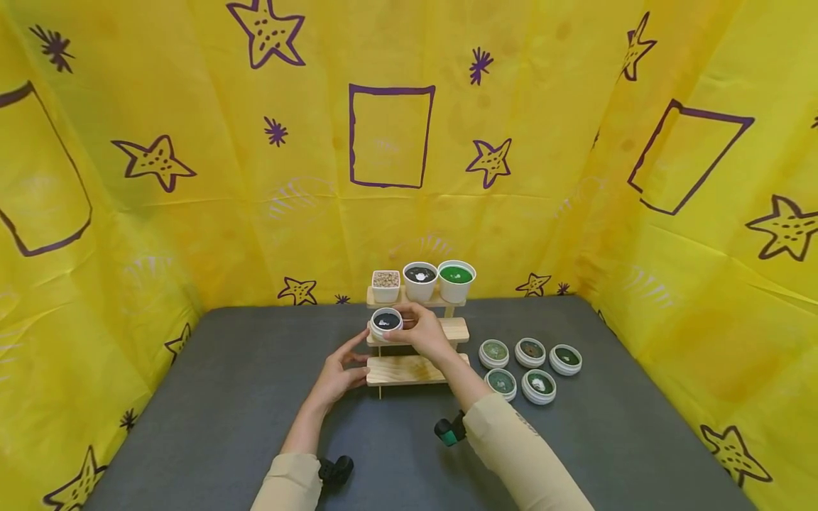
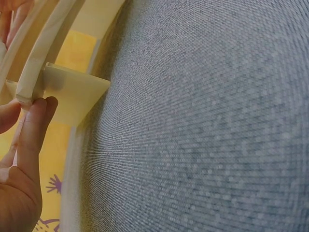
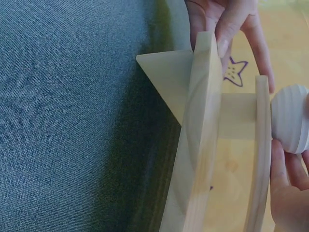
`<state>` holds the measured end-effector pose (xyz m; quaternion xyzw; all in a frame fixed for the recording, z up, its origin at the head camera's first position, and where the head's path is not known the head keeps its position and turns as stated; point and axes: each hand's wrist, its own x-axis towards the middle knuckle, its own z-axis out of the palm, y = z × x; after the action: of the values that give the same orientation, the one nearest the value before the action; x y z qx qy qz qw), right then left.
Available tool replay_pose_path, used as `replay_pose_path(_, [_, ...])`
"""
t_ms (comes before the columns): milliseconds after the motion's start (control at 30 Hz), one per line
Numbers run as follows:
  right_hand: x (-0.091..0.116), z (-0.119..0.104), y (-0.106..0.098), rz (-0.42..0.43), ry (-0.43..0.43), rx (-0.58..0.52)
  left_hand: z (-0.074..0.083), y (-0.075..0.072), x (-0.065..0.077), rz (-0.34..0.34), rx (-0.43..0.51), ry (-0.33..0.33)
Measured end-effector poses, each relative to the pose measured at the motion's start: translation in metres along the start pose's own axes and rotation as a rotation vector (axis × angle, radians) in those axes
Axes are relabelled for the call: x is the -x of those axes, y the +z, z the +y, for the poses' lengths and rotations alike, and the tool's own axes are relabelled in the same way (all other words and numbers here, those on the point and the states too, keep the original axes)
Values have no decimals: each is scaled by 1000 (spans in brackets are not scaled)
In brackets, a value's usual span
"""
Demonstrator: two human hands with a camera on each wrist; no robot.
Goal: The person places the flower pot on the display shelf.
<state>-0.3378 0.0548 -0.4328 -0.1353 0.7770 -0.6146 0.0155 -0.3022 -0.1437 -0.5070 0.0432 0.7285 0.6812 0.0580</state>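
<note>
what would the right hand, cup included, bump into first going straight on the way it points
Probably the top shelf near the white square pot; how high the right hand and its cup sit against it is unclear.

In front of you stood a stepped stand of pale, smooth, matt wood with visible grain. The bowl at its middle step had a ridged, matt outside. The table surface looked like rough-woven cloth. On the far side, the backdrop was creased cloth with a faint sheen. Your right sleeve was matt cloth.
</note>
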Motion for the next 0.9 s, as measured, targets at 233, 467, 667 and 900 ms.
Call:
replay_pose_path(233, [-3,1,4,12,7,11,1,0,1,4,-4,-4])
replay_pose_path(467, [-1,-1,6,36,26,26,1,0,0,-4,-4,-8])
replay_pose_path(667, [0,-1,6,60,18,37,0,0,0,-1,1,-13])
replay_pose_path(900, [0,-2,7,67,22,38,1,1,0,4,-7,-14])
